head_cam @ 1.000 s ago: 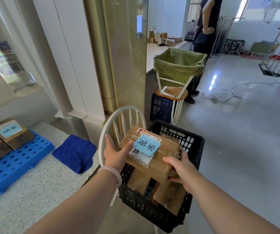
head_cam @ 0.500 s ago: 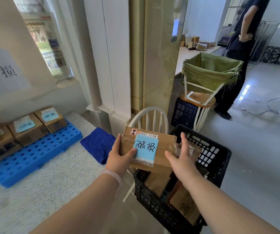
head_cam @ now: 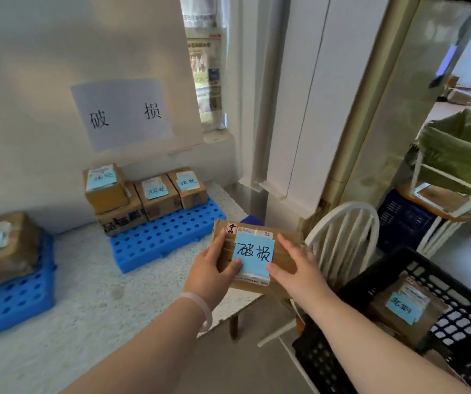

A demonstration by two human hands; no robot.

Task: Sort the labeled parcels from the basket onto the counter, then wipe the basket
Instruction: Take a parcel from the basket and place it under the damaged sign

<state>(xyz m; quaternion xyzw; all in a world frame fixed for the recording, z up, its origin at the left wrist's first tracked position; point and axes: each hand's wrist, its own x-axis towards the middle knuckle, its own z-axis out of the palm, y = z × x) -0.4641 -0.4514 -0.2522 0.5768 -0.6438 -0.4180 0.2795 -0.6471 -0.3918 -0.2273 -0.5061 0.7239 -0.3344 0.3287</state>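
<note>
Parcel (head_cam: 254,253) gripped: left hand (head_cam: 208,275), apparently right hand (head_cam: 299,271).

Held parcel (head_cam: 254,251) now off the basket (head_cam: 439,282), seemingly above the counter (head_cam: 92,302) edge.

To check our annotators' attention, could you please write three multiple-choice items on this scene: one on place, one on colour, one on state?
1. Where is the black basket relative to the held parcel? A left of it; B right of it; C behind it.
2. What colour is the parcel's handwritten label? A blue; B yellow; C pink.
3. How is the parcel? A set down flat; B held in the air; C inside the basket.
Answers: 1 B, the basket sits at its lower right; 2 A, the label is light blue; 3 B, the left hand and right hand hold it up off the counter.
</note>
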